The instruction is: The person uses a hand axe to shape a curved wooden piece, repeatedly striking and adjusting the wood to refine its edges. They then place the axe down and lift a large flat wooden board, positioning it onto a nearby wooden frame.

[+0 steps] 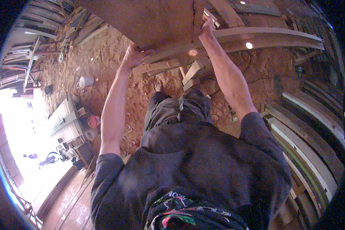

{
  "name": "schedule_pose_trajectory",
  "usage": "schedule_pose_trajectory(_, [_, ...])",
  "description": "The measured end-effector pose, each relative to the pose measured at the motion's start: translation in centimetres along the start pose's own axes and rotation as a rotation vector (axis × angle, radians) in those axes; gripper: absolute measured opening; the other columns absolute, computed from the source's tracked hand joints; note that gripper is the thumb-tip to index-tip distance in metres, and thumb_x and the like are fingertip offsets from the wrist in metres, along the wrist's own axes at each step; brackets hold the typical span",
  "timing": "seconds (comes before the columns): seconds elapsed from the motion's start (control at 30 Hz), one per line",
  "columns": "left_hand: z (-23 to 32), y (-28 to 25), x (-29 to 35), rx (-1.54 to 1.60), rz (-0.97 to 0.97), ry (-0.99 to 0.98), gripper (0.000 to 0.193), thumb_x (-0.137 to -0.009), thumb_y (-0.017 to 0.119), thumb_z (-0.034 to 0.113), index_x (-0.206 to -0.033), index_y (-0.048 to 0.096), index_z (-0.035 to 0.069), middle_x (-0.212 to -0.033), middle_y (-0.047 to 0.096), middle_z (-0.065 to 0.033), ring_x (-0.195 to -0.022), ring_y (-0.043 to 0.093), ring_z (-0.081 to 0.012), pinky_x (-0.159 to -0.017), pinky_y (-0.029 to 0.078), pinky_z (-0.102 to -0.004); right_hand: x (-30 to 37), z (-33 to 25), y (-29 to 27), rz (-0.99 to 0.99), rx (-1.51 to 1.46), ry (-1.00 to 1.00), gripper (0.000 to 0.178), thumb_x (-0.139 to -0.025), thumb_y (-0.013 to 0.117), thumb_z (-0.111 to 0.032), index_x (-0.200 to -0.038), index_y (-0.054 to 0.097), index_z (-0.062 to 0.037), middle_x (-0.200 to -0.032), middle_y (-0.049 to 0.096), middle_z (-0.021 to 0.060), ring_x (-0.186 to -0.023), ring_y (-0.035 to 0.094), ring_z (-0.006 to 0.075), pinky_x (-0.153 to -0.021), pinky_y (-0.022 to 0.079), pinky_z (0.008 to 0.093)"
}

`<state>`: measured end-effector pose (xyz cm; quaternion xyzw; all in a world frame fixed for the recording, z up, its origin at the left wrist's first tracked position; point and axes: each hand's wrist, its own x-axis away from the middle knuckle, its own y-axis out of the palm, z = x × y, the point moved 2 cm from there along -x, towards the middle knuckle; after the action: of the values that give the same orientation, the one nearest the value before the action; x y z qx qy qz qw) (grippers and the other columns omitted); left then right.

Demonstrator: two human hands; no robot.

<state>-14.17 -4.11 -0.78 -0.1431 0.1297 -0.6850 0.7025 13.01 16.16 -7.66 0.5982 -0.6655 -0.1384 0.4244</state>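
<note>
A large brown wooden panel [153, 21] rises in front of me at the top of the view, with a dark crack running along its right part. My left hand [133, 55] grips its near left corner, the fingers partly hidden at the edge. Farther up on the right, my right hand [207, 27] is closed round the panel's right edge. Both arms are stretched forward. Below the panel's near edge, a long wooden beam [272, 37] runs off to the right. Short wood pieces [156, 66] lie just under it.
Scrap-strewn brown dirt ground [113, 57] surrounds my bare foot [158, 86]. At left are a white bucket [85, 81], a red-topped bucket [93, 122] and stacked boards [67, 119]. Long planks [295, 149] are piled at right. More timber [38, 50] leans at far left.
</note>
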Motion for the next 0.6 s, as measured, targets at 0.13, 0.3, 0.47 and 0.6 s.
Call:
schedule_pose_trajectory(0.13, [0.1, 0.2, -0.3, 0.093, -0.063, -0.025, 0.044, -0.082, 0.081, 0.009, -0.123, 0.066, 0.001, -0.117, 0.073, -0.0088, -0.107, 0.068, -0.0186, -0.096, 0.054, -0.0357, 1.0, -2.6, -1.9, -0.328, 0.492, -0.069, 0.022, -0.092, 0.060, -0.034, -0.089, 0.056, -0.0131, -0.070, 0.049, -0.0014, -0.062, 0.045, 0.0112, -0.058, 0.039, 0.0301])
schedule_pose_trajectory(0.3, [0.6, 0.1, -1.1, -0.061, -0.117, 0.017, 0.046, -0.082, 0.082, 0.012, -0.124, 0.065, 0.001, -0.119, 0.072, -0.0080, -0.108, 0.067, -0.0177, -0.096, 0.053, -0.0356, 3.3, -3.3, -5.6, -0.773, 1.154, -0.272, 0.042, -0.089, 0.065, -0.022, -0.128, 0.057, -0.0068, -0.111, 0.066, 0.0086, -0.098, 0.062, 0.0204, -0.088, 0.051, 0.0375])
schedule_pose_trajectory(0.47, [-1.2, -0.1, -2.3, 0.084, -0.235, -0.040, 0.043, -0.083, 0.082, 0.014, -0.121, 0.067, 0.002, -0.120, 0.071, -0.0072, -0.109, 0.066, -0.0165, -0.096, 0.053, -0.0362, 7.2, -4.6, -2.7, -0.902, 1.850, -0.552, 0.055, -0.085, 0.075, -0.025, -0.132, 0.057, -0.0030, -0.124, 0.066, 0.0182, -0.119, 0.060, 0.0324, -0.105, 0.046, 0.0412])
schedule_pose_trajectory(0.6, [-3.7, 0.6, -1.8, 0.140, -0.113, 0.114, 0.040, -0.081, 0.082, 0.017, -0.116, 0.070, 0.003, -0.114, 0.074, -0.0073, -0.108, 0.067, -0.0163, -0.095, 0.053, -0.0350, 7.6, -4.0, -2.4, -0.816, 1.904, -0.548, 0.060, -0.081, 0.080, -0.033, -0.129, 0.060, -0.0033, -0.126, 0.065, 0.0201, -0.120, 0.059, 0.0359, -0.104, 0.046, 0.0450])
